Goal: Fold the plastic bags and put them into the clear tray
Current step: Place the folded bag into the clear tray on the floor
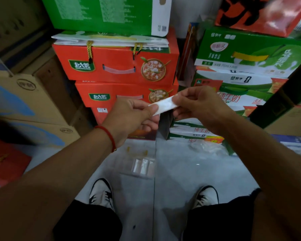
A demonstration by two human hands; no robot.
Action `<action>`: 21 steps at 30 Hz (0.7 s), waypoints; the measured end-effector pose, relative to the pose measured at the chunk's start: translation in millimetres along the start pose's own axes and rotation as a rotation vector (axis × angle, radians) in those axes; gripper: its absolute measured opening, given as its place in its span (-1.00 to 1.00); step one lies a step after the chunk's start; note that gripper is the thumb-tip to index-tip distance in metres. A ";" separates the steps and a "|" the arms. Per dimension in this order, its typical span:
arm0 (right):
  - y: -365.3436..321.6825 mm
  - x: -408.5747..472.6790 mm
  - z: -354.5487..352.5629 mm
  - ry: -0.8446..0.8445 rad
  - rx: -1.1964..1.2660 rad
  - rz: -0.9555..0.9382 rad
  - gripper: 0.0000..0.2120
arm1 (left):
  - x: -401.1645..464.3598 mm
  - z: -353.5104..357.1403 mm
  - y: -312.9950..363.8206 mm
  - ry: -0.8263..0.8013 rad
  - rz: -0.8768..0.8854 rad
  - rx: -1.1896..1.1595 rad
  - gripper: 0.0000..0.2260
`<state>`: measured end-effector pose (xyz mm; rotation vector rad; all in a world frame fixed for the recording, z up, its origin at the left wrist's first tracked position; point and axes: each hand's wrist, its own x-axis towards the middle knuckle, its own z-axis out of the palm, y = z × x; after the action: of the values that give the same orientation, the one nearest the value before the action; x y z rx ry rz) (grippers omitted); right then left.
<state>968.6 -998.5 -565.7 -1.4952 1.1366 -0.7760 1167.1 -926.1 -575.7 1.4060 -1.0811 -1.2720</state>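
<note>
Left hand (130,113) and right hand (196,105) each pinched one end of the folded plastic bag (165,104), held up over the clear tray (137,168) on the floor. Slick strip could spring unfolded if either pinch loosened.

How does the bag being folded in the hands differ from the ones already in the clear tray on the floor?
The bag in the hands is a long narrow white strip held up in the air, pinched by the left hand and right hand. The folded bags in the tray are shorter packets, lying side by side in the clear tray on the floor, untouched. Both are pale, thin plastic.
</note>
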 end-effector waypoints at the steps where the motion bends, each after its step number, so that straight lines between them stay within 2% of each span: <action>1: 4.9 6.6 -0.8 -0.019 -0.070 0.009 -0.89 | 3.5 -5.9 -4.0 -0.020 -0.036 0.090 -0.84; 4: 30.1 32.4 1.1 -0.123 -0.389 0.023 -0.89 | 27.3 -36.9 -24.4 -0.071 -0.121 0.429 -0.87; 6: 59.3 50.1 9.7 -0.207 -0.607 0.044 -0.88 | 46.3 -60.8 -41.8 -0.125 -0.277 0.567 -0.87; 9: 114.5 70.6 40.8 -0.323 -0.859 0.036 -0.94 | 62.9 -92.0 -61.8 -0.225 -0.383 1.049 -0.71; 11: 155.7 82.6 65.5 -0.359 -0.915 0.055 -0.93 | 72.4 -105.2 -70.8 -0.302 -0.413 1.198 -0.65; 15: 229.1 107.6 111.6 -0.396 -0.908 0.148 -0.90 | 80.7 -114.0 -83.7 -0.338 -0.447 1.238 -0.66; 21: 289.9 130.6 158.1 -0.526 -0.955 0.135 -0.83 | 77.8 -125.3 -103.5 -0.345 -0.484 1.152 -0.70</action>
<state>1082.8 -1063.4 -895.6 -2.1799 1.2215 0.3420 1300.7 -973.7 -686.8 2.4613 -1.9607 -1.2736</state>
